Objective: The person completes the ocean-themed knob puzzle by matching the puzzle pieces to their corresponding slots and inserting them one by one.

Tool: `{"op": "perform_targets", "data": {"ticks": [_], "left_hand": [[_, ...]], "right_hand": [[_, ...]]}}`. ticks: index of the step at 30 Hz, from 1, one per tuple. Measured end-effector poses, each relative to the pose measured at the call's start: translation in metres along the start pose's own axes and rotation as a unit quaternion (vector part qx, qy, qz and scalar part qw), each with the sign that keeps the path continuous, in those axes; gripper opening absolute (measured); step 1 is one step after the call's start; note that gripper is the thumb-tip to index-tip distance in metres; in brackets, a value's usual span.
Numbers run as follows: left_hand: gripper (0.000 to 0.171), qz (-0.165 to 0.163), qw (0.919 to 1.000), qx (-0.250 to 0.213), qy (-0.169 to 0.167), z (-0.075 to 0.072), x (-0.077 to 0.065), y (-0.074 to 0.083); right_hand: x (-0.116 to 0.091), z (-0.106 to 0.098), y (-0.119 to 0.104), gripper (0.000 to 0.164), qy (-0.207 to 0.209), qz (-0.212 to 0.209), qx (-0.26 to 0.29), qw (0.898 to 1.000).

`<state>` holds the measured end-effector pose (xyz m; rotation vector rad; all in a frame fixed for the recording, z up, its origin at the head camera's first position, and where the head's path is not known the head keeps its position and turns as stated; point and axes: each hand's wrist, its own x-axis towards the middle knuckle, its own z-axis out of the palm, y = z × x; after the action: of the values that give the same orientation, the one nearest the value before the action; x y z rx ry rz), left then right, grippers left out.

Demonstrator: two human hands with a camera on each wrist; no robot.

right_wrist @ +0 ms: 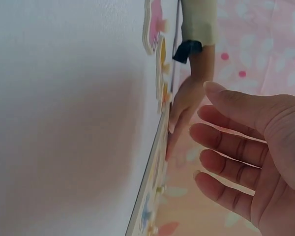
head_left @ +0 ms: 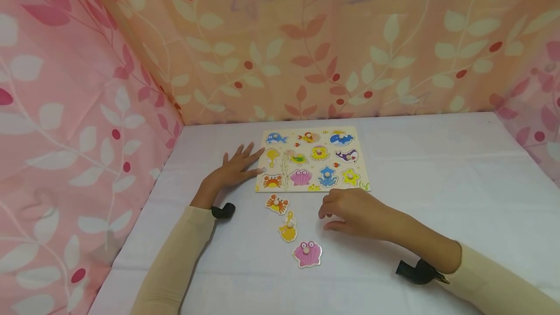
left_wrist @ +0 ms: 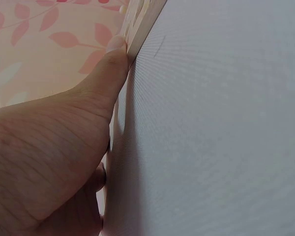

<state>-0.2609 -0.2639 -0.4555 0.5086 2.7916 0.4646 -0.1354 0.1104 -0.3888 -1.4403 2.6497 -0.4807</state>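
A wooden peg puzzle board (head_left: 306, 132) with sea animals lies on the table. My left hand (head_left: 238, 166) has its fingers spread along the board's left side, with thumb and fingers touching that edge; in the left wrist view the thumb (left_wrist: 115, 54) rests on it. Below the board lie three loose knobbed pieces: an orange crab (head_left: 272, 205), a yellow piece with a curled tail (head_left: 287, 233) and a pink shell (head_left: 312, 258). My right hand (head_left: 356, 213) hovers just off the board's front edge. Its fingers are loosely bent around nothing.
A white cloth (head_left: 437, 174) covers the table. Several knobbed pieces, including a blue squid (head_left: 327, 182) and a yellow starfish (head_left: 351, 180), sit in the board. Patterned fabric (head_left: 271, 91) stands along the back and sides. A black wrist camera (head_left: 417, 272) sticks out under the right sleeve.
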Motion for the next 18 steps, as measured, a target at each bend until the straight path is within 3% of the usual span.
{"op": "perform_targets", "data": {"ticks": [10,18], "left_hand": [[0.076,-0.008,0.9999,0.009,-0.009,-0.001,-0.001,0.004],[0.077,-0.006,0.9999,0.008,-0.007,-0.001,-0.001,0.004]], "right_hand": [[0.007,0.010,-0.022,0.021,-0.047,-0.038,-0.002,0.998],[0.010,0.016,-0.037,0.016,-0.046,-0.088,-0.027,0.995]]}}
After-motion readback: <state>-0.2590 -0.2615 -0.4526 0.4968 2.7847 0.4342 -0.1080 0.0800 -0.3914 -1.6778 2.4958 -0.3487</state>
